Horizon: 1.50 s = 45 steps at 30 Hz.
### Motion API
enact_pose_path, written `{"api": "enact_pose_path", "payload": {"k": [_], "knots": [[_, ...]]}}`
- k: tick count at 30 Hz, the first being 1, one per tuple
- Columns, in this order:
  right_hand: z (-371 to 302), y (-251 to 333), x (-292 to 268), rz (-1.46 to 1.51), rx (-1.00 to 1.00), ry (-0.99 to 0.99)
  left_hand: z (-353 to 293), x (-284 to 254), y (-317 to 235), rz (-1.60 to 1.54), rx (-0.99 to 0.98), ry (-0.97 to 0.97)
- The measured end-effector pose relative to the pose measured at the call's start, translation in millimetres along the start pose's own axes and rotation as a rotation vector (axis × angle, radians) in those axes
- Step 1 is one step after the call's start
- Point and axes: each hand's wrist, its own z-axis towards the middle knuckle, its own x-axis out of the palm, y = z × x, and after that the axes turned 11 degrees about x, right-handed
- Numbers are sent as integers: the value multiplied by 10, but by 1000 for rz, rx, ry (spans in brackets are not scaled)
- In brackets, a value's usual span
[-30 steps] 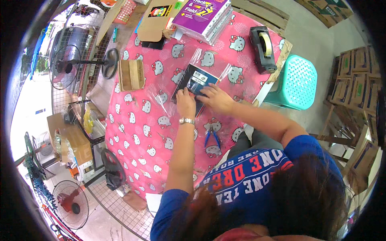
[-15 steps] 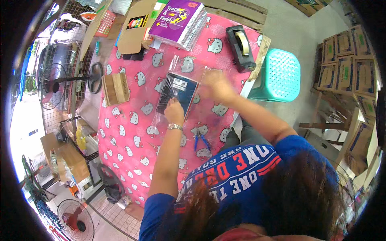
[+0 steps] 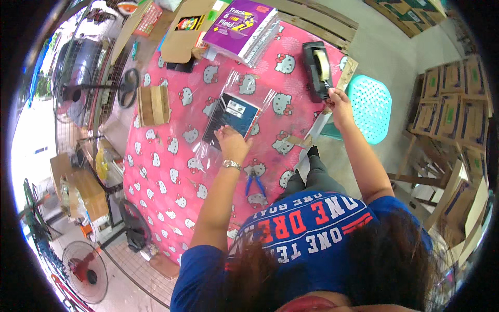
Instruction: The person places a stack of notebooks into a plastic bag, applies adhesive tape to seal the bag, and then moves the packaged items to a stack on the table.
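A dark blue spiral notebook (image 3: 241, 113) with a white label lies inside a clear plastic sleeve (image 3: 199, 136) on the table. My left hand (image 3: 233, 144) rests on the notebook's near end, thumb spread from the fingers, holding the package down without gripping it. At the right side of the table stands a black tape dispenser (image 3: 312, 67) with a roll of clear tape (image 3: 323, 66). My right hand (image 3: 340, 107) is at the dispenser's near end, thumb and fingers pinched at the tape's end. The pinched piece itself is barely visible.
Blue-handled pliers (image 3: 255, 184) lie near my body on the pink tablecloth (image 3: 161, 197). Toward the far side are a stack of purple books (image 3: 240, 27), an open cardboard box (image 3: 179, 44) and wooden blocks (image 3: 154, 106). A turquoise stool (image 3: 370, 106) stands beyond the right edge.
My right hand has moved from beside the notebook rightward to the tape dispenser and closed there. My left hand stays on the notebook, its thumb now spread. The view has shifted slightly.
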Motion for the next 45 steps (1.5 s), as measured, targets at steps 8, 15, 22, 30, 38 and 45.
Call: {"api": "enact_pose_path", "payload": {"k": [8, 15, 22, 30, 38, 45], "knots": [[8, -79, -5, -34, -106, -6, -82, 207, -21, -3, -68, -113], [-308, -713, -122, 160, 174, 61, -210, 369, -34, -136, -113, -194], [-41, -473, 2235, -1085, 3, 1160, -169, 478, -39, -308, -116, -380], [31, -755, 3068, -2090, -524, 1387, -239, 554, -59, -407, -169, -448], [-1, -515, 2778, -2121, -752, 783, -390, 263, -23, -203, -74, -469], [-1012, -1067, 2014, -1648, -1382, 793, -45, 28, 1362, -817, -332, 29]]}}
